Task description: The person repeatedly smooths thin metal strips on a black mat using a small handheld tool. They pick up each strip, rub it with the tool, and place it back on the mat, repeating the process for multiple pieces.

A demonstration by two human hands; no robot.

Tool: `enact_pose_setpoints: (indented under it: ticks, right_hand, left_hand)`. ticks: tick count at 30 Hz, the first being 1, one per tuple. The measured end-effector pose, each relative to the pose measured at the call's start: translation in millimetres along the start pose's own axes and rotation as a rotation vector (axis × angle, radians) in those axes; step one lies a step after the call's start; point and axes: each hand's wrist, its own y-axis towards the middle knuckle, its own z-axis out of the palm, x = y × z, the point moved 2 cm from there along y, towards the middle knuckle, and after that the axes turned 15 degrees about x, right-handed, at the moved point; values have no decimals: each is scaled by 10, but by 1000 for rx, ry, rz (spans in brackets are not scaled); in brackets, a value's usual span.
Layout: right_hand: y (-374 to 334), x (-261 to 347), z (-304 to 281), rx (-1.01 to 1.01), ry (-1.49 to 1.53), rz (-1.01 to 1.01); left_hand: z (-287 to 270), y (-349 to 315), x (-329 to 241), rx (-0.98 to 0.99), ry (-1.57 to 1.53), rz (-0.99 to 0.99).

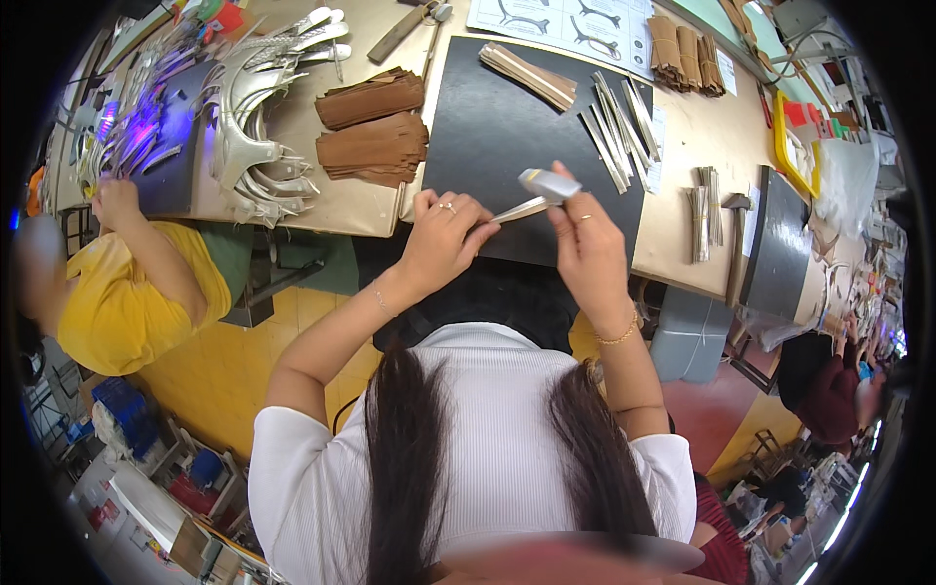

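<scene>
My left hand [444, 234] is closed, pinching one end of a narrow pale strap [519, 211] at the front of the black work mat [487, 136]. In my right hand [590, 249], held between thumb and fingers, is a silver-grey block-shaped tool [549, 184]. It sits over the strap's other end and hides it; I cannot make out its exact kind. Farther up the mat lie a bundle of brown and pale strips [528, 75] and several loose silvery straps [614, 132].
Brown strip stacks [370, 146] and silvery cut shoe pieces [244, 127] lie left. Toward the right are tied strap bundles [700, 224], a hammer [736, 234] and a yellow-rimmed tray [795, 146]. A printed sheet [565, 29] lies behind the mat. A person in yellow [136, 292] works at left.
</scene>
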Motion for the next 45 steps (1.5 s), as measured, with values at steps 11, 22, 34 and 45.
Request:
enact_pose_setpoints:
  ticks: [11,22,34,45]
  right_hand:
    - [-415,-180,-212,-62,184,241]
    - [-375,-272,85,-10,-7,184]
    - [-253,-292,187,144,-170,249]
    - [-331,-306,134,108,-160,297]
  left_hand:
    - [-47,813,81,423,271,302]
    - [294,530,50,41,33,-46]
    - [384,398,-46,-90,-45,-91]
    - [282,452,-71,4,169,67]
